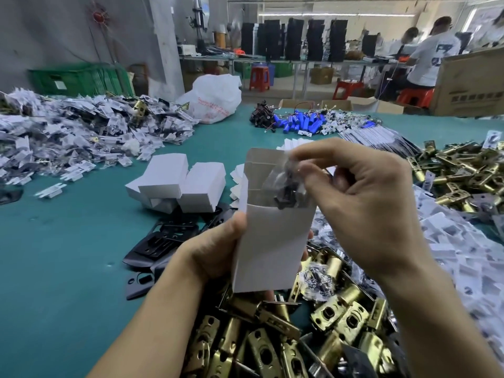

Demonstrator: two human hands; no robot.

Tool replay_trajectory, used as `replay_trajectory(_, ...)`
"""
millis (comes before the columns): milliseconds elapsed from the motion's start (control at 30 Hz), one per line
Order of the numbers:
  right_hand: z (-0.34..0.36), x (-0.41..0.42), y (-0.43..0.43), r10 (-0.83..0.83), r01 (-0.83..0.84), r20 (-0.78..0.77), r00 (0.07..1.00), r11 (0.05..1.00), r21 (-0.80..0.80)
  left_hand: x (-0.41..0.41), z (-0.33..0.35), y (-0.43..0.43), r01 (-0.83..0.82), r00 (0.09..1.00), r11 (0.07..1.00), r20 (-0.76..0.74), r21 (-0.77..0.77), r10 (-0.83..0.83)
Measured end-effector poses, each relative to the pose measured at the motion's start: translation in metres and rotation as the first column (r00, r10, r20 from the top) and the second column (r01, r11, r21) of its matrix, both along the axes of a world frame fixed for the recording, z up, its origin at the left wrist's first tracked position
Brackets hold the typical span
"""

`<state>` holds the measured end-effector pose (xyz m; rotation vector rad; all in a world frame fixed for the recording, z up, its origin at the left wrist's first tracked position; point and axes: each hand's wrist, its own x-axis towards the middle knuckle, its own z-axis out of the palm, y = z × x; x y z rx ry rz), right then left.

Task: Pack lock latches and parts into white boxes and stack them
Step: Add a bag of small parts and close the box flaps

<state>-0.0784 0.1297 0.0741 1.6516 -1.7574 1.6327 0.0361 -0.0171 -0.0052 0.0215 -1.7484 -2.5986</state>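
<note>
A worker's left hand (pixel 218 249) grips an upright, open-topped white box (pixel 272 241) above the green table (pixel 68 255), thumb on its front, fingers curled behind. The right hand (pixel 362 203) pinches a clear bag of dark parts (pixel 286 184), whose lower end sits inside the box mouth. Brass latches (pixel 286 336) crowd the table's near edge below. Closed white boxes (pixel 185 186) lie beyond black plates (pixel 163 241), with bare green surface to their left.

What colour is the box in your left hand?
White. The open box shows best in the head view.
</note>
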Motion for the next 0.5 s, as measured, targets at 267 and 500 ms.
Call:
replay_trajectory(267,-0.0021,0.0003,-0.0021,-0.141,0.150,-0.124,0.982,0.986,0.068,-0.0005,-0.0012,0.0002,-0.012,1.000,1.000,0.005,0.008,0.012)
replay_trajectory(500,0.0070,0.0039,0.0042,0.086,-0.021,-0.097,0.992,0.844,0.536,0.0010,0.0008,0.0023,-0.024,0.998,0.999,-0.056,0.026,0.026)
